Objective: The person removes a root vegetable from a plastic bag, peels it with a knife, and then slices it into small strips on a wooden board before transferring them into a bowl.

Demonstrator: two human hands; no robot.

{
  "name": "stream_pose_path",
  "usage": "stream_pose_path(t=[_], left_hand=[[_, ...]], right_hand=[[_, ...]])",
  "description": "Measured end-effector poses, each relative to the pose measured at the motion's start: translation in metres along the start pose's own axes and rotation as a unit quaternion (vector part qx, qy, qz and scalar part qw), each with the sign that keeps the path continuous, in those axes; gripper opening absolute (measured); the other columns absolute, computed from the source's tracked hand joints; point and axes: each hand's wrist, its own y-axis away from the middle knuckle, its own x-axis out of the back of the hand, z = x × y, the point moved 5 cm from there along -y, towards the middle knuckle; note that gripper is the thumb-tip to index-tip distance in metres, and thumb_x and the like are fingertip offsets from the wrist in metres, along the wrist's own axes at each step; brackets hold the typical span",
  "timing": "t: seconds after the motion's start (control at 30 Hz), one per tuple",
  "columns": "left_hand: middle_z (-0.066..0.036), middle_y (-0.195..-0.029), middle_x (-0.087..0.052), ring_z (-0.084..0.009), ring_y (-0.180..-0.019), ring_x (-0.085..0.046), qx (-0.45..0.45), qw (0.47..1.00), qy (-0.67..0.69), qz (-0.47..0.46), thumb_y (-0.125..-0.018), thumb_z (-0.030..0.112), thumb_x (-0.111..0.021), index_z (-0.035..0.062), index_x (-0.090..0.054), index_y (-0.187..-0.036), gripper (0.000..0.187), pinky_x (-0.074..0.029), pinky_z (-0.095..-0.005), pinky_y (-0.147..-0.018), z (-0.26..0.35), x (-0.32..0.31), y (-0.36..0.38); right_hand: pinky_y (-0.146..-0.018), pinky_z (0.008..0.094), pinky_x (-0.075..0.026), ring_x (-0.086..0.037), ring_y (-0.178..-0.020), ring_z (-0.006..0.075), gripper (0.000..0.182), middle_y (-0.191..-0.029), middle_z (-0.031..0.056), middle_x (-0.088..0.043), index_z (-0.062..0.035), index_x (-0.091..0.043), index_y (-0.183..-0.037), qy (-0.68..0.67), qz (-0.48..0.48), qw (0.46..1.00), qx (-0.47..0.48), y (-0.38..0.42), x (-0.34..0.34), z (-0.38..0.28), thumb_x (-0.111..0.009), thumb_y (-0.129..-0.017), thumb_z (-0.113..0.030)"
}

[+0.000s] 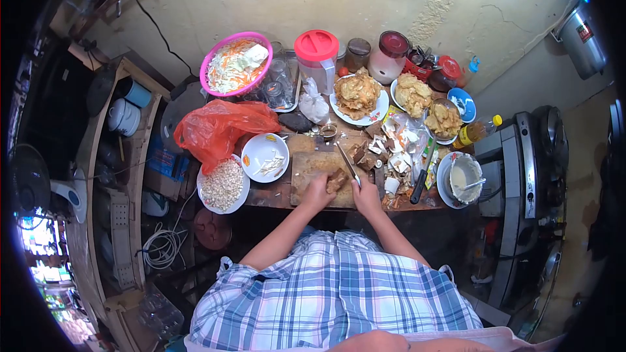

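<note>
Over the wooden cutting board [306, 164], my left hand [317, 190] is closed around a brown-skinned piece of food [336, 181], whose kind I cannot make out. In my right hand [366, 194] is a knife [347, 161], its blade pointing up and to the left, beside that piece and apart from it. Several brown chunks [358, 152] lie just right of the board. A white bowl [253, 146] left of the board holds pale cut strips [270, 167]. White and brown scraps [399, 156] are heaped on plastic to the right.
A red plastic bag [225, 124], a bowl of pale small pieces [223, 184] and a pink basin [205, 73] of shredded vegetables stand left. Plates of fried food [358, 94] sit at the back. A black-handled knife [419, 186] and a batter bowl [467, 177] are right.
</note>
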Motion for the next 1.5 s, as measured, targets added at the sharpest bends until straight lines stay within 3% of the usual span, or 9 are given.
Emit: stream_pose_path(t=[0.3,0.37,0.6,0.7,0.83,0.93,1.13,1.5], left_hand=[[-0.022,-0.098,-0.060,-0.0382,-0.095,-0.057,-0.038,0.998,-0.017,0.037,-0.062,0.005,-0.073,-0.0015,-0.056,-0.106,0.047,-0.047,-0.0410,-0.084,0.018,0.016,0.031],[-0.020,-0.097,-0.059,-0.0373,-0.094,-0.056,0.000,0.999,-0.028,0.032,-0.062,0.006,-0.074,-0.0016,-0.057,-0.102,0.044,-0.047,-0.0410,-0.083,0.007,0.016,0.039],[-0.019,-0.092,-0.059,-0.0360,-0.091,-0.057,0.000,0.998,-0.021,0.056,-0.064,0.005,-0.073,-0.0021,-0.058,-0.095,0.035,-0.047,-0.0414,-0.082,0.011,0.021,0.041],[-0.018,-0.088,-0.059,-0.0343,-0.089,-0.058,-0.025,0.997,0.009,0.070,-0.067,0.007,-0.071,-0.0017,-0.058,-0.093,0.029,-0.047,-0.0403,-0.080,0.021,0.033,0.023],[-0.015,-0.080,-0.059,-0.0286,-0.076,-0.059,-0.064,0.978,0.084,0.178,-0.076,0.013,-0.068,0.0002,-0.060,-0.087,0.019,-0.047,-0.0369,-0.068,0.035,0.036,-0.039],[-0.015,-0.076,-0.058,-0.0273,-0.068,-0.059,-0.075,0.987,0.086,0.116,-0.078,0.014,-0.067,-0.0002,-0.060,-0.087,0.019,-0.046,-0.0370,-0.063,0.037,0.015,-0.082],[-0.017,-0.071,-0.056,-0.0320,-0.062,-0.056,-0.070,0.995,0.069,0.028,-0.080,0.016,-0.066,-0.0011,-0.057,-0.084,0.020,-0.045,-0.0397,-0.059,0.017,-0.014,-0.099],[-0.017,-0.069,-0.054,-0.0353,-0.063,-0.054,-0.007,0.997,0.072,0.018,-0.082,0.018,-0.064,-0.0004,-0.054,-0.080,0.022,-0.043,-0.0415,-0.058,-0.001,-0.010,-0.112]], right_hand=[[-0.061,0.0551,-0.046,-0.059,-0.069,0.0471,0.026,-0.069,0.0280,-0.059,-0.0006,-0.052,-0.088,0.057,-0.065,0.995,0.042,0.047,-0.009,-0.004,-0.052,-0.090,-0.026],[-0.060,0.0548,-0.047,-0.060,-0.067,0.0463,0.026,-0.067,0.0271,-0.059,-0.0002,-0.052,-0.088,0.074,-0.063,0.993,0.060,0.048,-0.011,-0.005,-0.052,-0.090,-0.026],[-0.059,0.0529,-0.049,-0.062,-0.066,0.0432,0.026,-0.068,0.0243,-0.061,-0.0008,-0.051,-0.089,0.121,-0.085,0.987,0.065,0.046,-0.020,-0.004,-0.051,-0.091,-0.027],[-0.059,0.0529,-0.049,-0.062,-0.067,0.0432,0.026,-0.068,0.0243,-0.062,-0.0006,-0.051,-0.089,0.123,-0.092,0.986,0.059,0.044,-0.020,-0.006,-0.051,-0.091,-0.026],[-0.060,0.0529,-0.050,-0.063,-0.067,0.0433,0.026,-0.068,0.0248,-0.062,0.0000,-0.051,-0.090,0.124,-0.102,0.985,0.057,0.043,-0.019,-0.008,-0.050,-0.091,-0.026],[-0.060,0.0530,-0.050,-0.063,-0.067,0.0434,0.026,-0.068,0.0250,-0.062,0.0001,-0.050,-0.090,0.125,-0.107,0.985,0.048,0.043,-0.019,-0.007,-0.050,-0.091,-0.026],[-0.057,0.0534,-0.049,-0.062,-0.063,0.0445,0.026,-0.066,0.0262,-0.061,0.0007,-0.050,-0.088,0.115,-0.115,0.986,0.041,0.038,-0.026,-0.002,-0.051,-0.091,-0.025],[-0.054,0.0516,-0.050,-0.062,-0.060,0.0425,0.024,-0.062,0.0238,-0.060,-0.0019,-0.049,-0.087,0.121,-0.112,0.985,0.046,0.020,-0.041,-0.006,-0.051,-0.091,-0.025]])
